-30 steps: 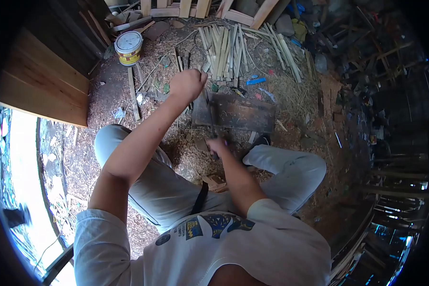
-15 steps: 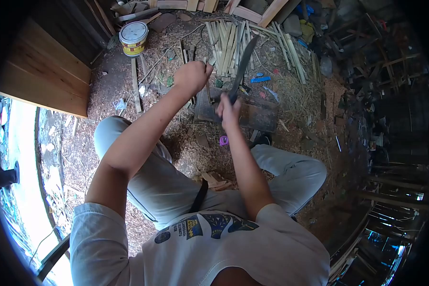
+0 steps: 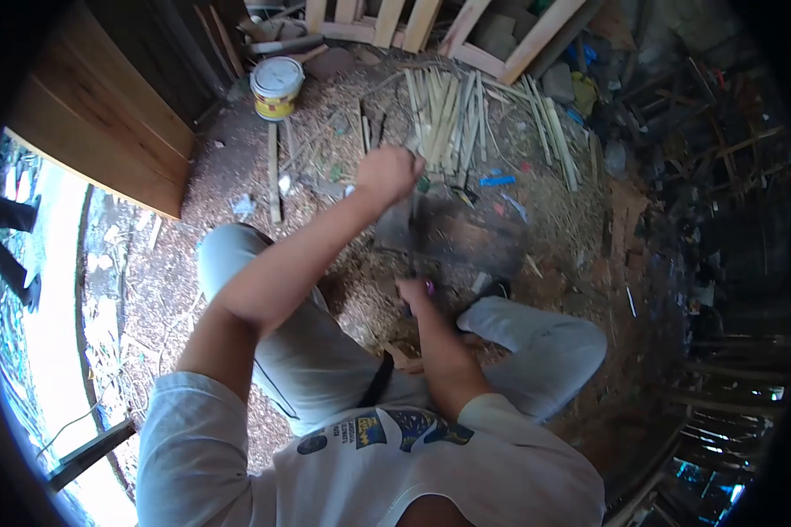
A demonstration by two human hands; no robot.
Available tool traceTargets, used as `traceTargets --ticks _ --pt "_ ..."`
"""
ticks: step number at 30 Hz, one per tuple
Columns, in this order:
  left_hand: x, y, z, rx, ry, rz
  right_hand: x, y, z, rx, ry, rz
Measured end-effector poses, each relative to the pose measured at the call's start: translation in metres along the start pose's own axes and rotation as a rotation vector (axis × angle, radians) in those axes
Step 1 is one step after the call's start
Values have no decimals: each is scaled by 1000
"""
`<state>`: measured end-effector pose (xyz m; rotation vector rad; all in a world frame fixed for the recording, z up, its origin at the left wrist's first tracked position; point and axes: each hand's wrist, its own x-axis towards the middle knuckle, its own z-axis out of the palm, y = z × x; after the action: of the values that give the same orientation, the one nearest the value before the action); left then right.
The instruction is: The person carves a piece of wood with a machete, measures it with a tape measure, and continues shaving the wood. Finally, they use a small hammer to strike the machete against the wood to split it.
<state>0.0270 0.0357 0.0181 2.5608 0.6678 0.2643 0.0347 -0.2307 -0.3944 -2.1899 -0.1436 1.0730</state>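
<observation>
My left hand [image 3: 390, 174] is raised over the wooden block [image 3: 479, 239] in a closed fist. Within it is a thin wooden strip, its lower part mostly hidden or blurred now. The right hand [image 3: 415, 293], low in front of the block, grips a machete. Motion smears the blade [image 3: 412, 235], which points away from me between my two hands. A small purple object [image 3: 430, 287] shows right beside the right hand.
Many split wooden strips [image 3: 439, 114] lie beyond the block. A lidded paint bucket [image 3: 277, 88] stands at far left, near a wooden panel [image 3: 105, 114]. Slatted wooden frames [image 3: 422, 22] are at the back. Shavings cover the ground [image 3: 237, 176] around my legs.
The machete has swung down from its raised, right-leaning position, and my right hand has dropped toward my body. My left hand remains closed above the block; the whole view has shifted slightly.
</observation>
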Motion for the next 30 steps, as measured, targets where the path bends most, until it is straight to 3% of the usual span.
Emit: traceTargets --ticks 2,3,5,8,10,14,18,22,26,28,29,30 --pt "-3 0 3 -13 3 -7 -92 -65 -11 126 46 182" --pt "-6 0 5 -55 -5 -15 -96 -70 -11 131 41 182" --pt "-6 -2 5 -54 -17 -13 -100 -63 -19 750 -355 216" --pt "-5 -4 2 -42 -21 22 -110 -88 -38 940 -335 284" --pt "-5 -6 2 -18 -8 14 -117 -130 -50 884 -222 257" --pt "-4 -9 3 -23 30 47 -118 -205 -75 908 39 -124" --pt "-15 -5 6 -18 51 50 -166 -320 -152 1169 2 -661" --pt "-16 -2 3 -39 49 41 -218 -383 -195 1020 149 -865" --pt "-10 -7 8 -24 76 24 -211 -364 -171 1030 313 -891" --pt "-8 -5 8 -27 100 9 -178 -311 -129 966 408 -858" --pt "-7 -3 5 -28 102 7 -124 -263 -130 963 406 -859" --pt "-6 0 3 -13 90 1 -91 -202 -87 723 272 -494"
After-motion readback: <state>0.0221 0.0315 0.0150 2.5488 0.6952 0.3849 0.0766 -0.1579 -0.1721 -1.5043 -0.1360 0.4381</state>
